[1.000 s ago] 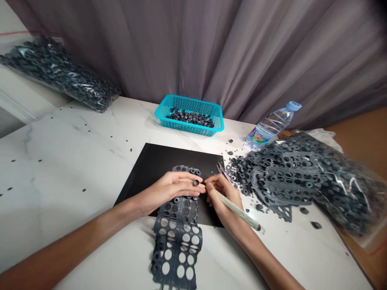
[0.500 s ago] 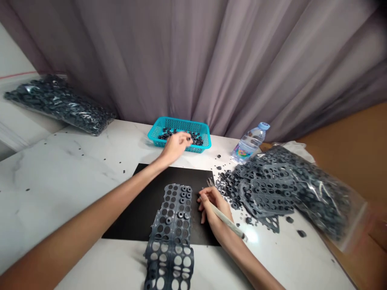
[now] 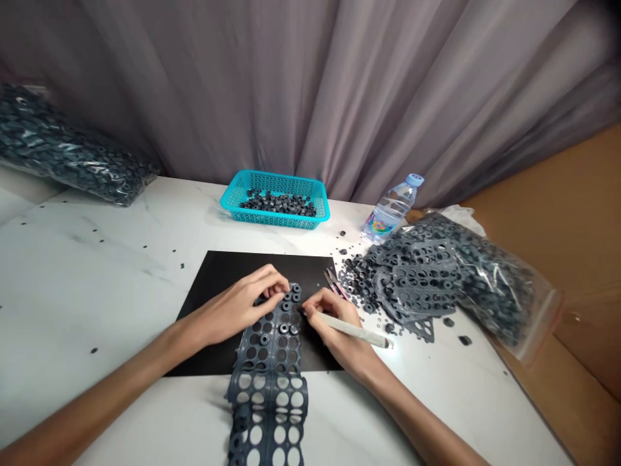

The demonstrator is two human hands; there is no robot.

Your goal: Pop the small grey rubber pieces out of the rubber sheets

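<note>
A dark grey rubber sheet full of round holes [image 3: 272, 375] lies over a black mat [image 3: 228, 272] and hangs toward me. My left hand [image 3: 242, 301] rests on the sheet's upper left part, fingers curled and pressing on it near small grey rings still in the sheet. My right hand [image 3: 330, 320] holds a pale pen-like tool [image 3: 356, 332], its tip at the sheet's upper right edge. A turquoise basket [image 3: 233, 194] with several loose grey rings stands beyond the mat.
A pile of punched grey sheets and loose rings [image 3: 412, 278] lies right of the mat, partly in a clear bag [image 3: 504, 291]. A water bottle [image 3: 391, 210] stands behind it. Pink-handled snips [image 3: 334, 283] lie by the mat. Another bag of rings [image 3: 63, 158] sits far left. Curtain behind.
My left hand has come back from the turquoise basket to the sheet's upper left. My right hand stays at the sheet's right edge with the tool.
</note>
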